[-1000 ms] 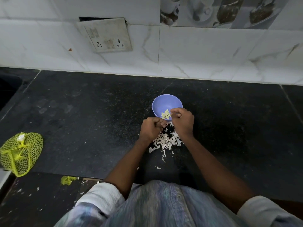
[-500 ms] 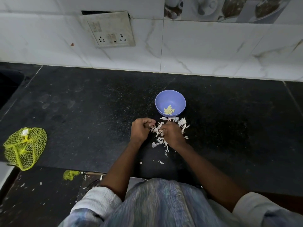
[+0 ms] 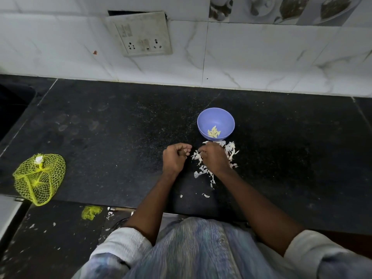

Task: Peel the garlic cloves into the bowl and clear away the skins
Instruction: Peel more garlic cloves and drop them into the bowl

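Head view hides the right hand's (image 3: 213, 158) fingers under its own back, so whether they grasp anything in the pile of garlic skins (image 3: 203, 170) cannot be told. Whatever the left hand's (image 3: 174, 158) clenched fingers enclose is too small to make out. Pale peeled garlic cloves (image 3: 214, 132) lie inside the lilac bowl (image 3: 203, 121). Papery white skins spread just in front of the bowl, under and around the right hand; the left hand sits just beside them.
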